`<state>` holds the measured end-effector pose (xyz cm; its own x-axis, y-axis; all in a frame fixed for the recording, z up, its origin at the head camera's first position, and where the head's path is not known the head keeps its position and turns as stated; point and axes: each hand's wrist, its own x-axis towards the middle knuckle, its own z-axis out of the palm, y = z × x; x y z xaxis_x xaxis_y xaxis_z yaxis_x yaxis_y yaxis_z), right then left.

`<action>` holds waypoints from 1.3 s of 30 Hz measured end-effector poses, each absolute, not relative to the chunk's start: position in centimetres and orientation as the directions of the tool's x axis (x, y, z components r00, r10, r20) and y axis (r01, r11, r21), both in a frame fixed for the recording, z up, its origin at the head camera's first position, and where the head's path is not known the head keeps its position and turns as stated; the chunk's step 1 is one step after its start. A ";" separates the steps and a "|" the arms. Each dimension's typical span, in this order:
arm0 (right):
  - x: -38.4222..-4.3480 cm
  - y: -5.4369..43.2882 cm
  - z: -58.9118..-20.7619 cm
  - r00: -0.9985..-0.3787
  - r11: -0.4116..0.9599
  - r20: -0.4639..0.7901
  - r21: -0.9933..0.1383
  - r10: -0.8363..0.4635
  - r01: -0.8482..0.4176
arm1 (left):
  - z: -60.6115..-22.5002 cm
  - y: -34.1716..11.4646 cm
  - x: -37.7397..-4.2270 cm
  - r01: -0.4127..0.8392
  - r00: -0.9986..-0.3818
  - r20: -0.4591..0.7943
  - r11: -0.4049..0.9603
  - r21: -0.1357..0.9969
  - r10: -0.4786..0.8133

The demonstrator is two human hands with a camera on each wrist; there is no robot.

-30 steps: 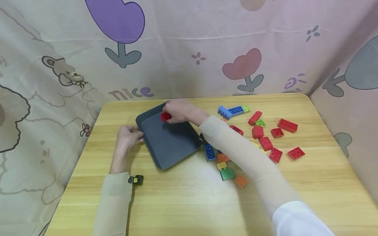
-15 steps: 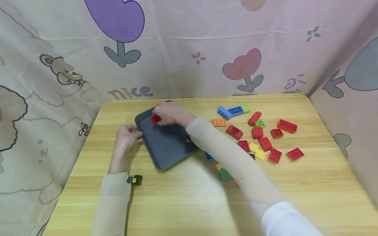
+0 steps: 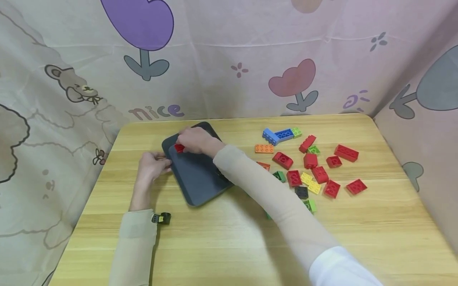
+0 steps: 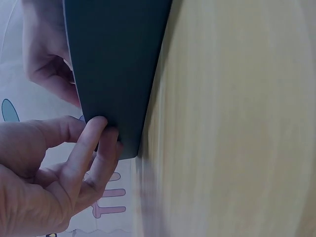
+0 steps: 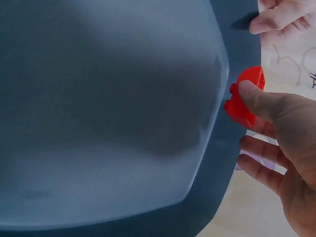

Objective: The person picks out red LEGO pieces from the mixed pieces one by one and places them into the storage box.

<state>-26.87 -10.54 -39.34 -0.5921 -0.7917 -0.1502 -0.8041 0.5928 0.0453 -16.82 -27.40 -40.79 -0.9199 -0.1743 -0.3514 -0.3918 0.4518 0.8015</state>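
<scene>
A dark grey tray lies turned at an angle on the left half of the table. My left hand pinches its left rim, with the thumb over the inner side and fingers against the outer wall. Over the tray's far left corner, my right hand holds a red toy brick between thumb and fingers. The brick has a rounded side, and its studs face the tray's inside. My right forearm hides part of the tray's right side.
Several loose toy bricks lie right of the tray: red ones, yellow ones, a black one, an orange one and joined blue ones. A printed curtain hangs behind the table.
My right hand has moved left across the tray with the red brick, toward the far left corner. My left hand stays at the rim. More loose bricks show beyond the right forearm.
</scene>
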 end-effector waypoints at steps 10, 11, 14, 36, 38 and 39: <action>-26.7 -11.0 -40.4 -0.602 0.598 -0.167 0.081 -0.781 -0.798 | -40.7 -27.3 -16.8 -0.406 -0.913 -0.363 0.457 0.791 -0.183; -26.7 -11.0 -40.5 -0.600 0.595 -0.170 0.084 -0.781 -0.799 | -40.7 -27.3 -16.8 -0.407 -0.913 -0.364 0.456 0.791 -0.183; -26.7 -11.2 -40.7 -0.591 0.586 -0.184 0.086 -0.785 -0.805 | -40.7 -27.3 -16.8 -0.408 -0.913 -0.365 0.456 0.791 -0.184; -26.4 -11.7 -40.9 -0.603 0.602 -0.182 0.070 -0.777 -0.796 | -40.7 -27.4 -16.7 -0.410 -0.912 -0.363 0.472 0.781 -0.191; -26.5 -11.6 -40.8 -0.611 0.613 -0.186 0.053 -0.770 -0.789 | -40.7 -27.4 -16.8 -0.410 -0.912 -0.363 0.468 0.783 -0.191; -26.6 -11.5 -40.7 -0.614 0.617 -0.186 0.044 -0.767 -0.785 | -40.7 -27.4 -16.8 -0.412 -0.911 -0.365 0.465 0.783 -0.192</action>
<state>-26.60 -11.47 -40.73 -0.6136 -0.7675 -0.1858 -0.7855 0.6173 0.0442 -16.79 -27.42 -40.72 -0.9108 -0.1922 -0.3655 -0.4124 0.4651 0.7833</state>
